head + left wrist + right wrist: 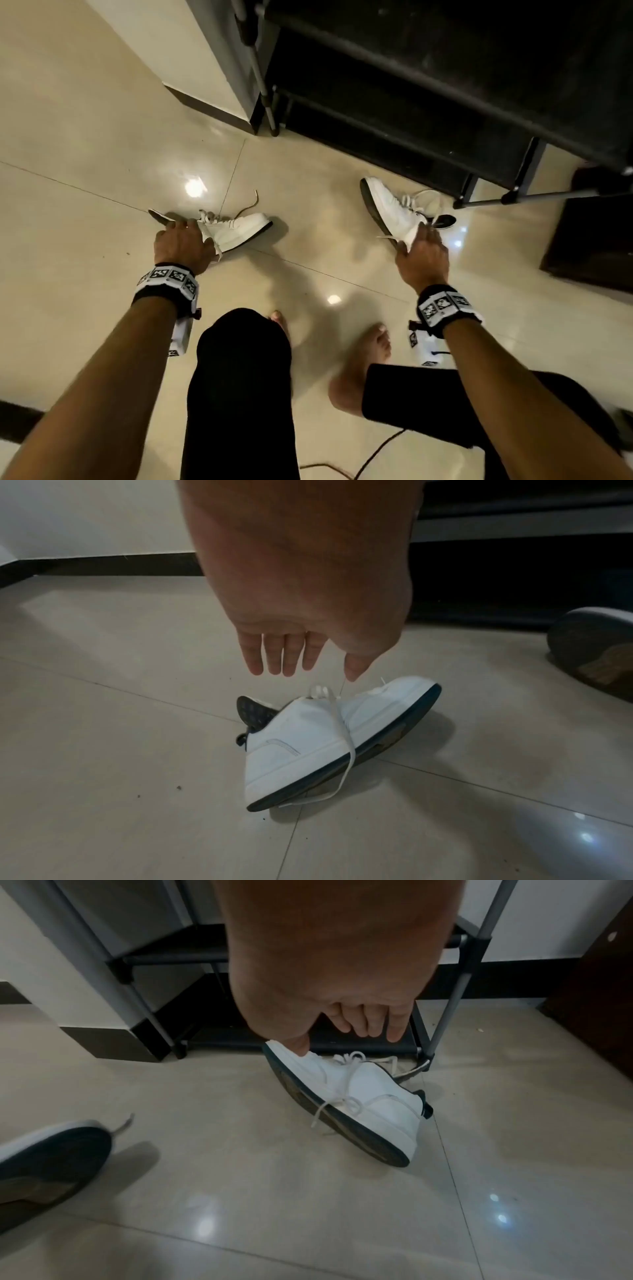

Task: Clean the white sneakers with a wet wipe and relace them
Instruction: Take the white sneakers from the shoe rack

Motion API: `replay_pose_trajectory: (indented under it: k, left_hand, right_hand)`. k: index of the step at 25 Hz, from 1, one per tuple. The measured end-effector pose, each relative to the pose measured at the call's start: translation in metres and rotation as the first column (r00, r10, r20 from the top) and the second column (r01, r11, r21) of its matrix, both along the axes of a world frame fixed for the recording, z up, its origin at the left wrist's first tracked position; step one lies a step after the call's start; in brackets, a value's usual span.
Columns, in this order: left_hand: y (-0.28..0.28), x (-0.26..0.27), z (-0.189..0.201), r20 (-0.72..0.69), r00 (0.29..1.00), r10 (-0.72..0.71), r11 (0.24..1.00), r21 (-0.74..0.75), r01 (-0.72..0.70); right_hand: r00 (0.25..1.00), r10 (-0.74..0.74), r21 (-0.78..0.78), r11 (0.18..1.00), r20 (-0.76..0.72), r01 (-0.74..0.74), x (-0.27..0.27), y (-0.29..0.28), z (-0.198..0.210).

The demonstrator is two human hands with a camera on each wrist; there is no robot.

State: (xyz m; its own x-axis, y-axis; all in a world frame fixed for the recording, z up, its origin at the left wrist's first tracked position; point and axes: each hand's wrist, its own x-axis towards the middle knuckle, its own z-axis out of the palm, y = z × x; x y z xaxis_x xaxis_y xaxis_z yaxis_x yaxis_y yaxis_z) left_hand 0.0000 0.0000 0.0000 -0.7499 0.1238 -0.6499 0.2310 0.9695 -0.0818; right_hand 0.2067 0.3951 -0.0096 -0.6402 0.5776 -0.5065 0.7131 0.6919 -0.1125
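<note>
In front of the black shoe rack (428,85), on the glossy beige floor (85,154), two white sneakers lie tipped on their sides, dark soles showing; the left sneaker (308,739) lies well out from the rack's left end, toe pointing toward the other shoe, with a loose lace (342,739) trailing over its side and sole; the right sneaker (356,1096) lies just before the rack's lowest shelf, its laces slack and partly knotted. The left hand (291,610) hangs over its sneaker with fingers (274,656) straight and spread, gripping nothing in the wrist view; the right hand (325,988) hovers above the other sneaker, fingers loosely bent, thumb close to the toe edge; whether it touches the shoe I cannot tell, and it holds nothing that shows. Nearer than the rack, the person's bare feet (376,342) rest on the floor between the arms.
</note>
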Motion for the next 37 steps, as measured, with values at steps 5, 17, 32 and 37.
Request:
replay_pose_trajectory:
  k: [5, 17, 32, 37]
  left_hand:
    - [0.004, 0.003, -0.058, 0.014, 0.992, 0.125, 0.992, 0.006, -0.125]
    - [0.003, 0.033, -0.058, -0.01, 0.992, 0.123, 0.992, -0.039, -0.123]
    - [0.053, 0.07, 0.053, 0.022, 0.999, -0.037, 0.991, 0.132, 0.034]
    - [0.082, 0.072, 0.178, 0.006, 0.994, -0.109, 0.982, 0.153, 0.107]
  right_hand:
    - [0.993, -0.117, -0.035, 0.993, 0.0, 0.117, 0.005, 0.02, -0.06]
    - [0.944, -0.328, -0.09, 0.94, 0.027, 0.329, 0.02, 0.005, -0.066]
    - [0.954, -0.3, -0.043, 0.953, -0.005, 0.299, 0.004, -0.074, 0.059]
    - [0.939, -0.343, -0.113, 0.934, -0.02, 0.339, 0.017, -0.089, 0.182]
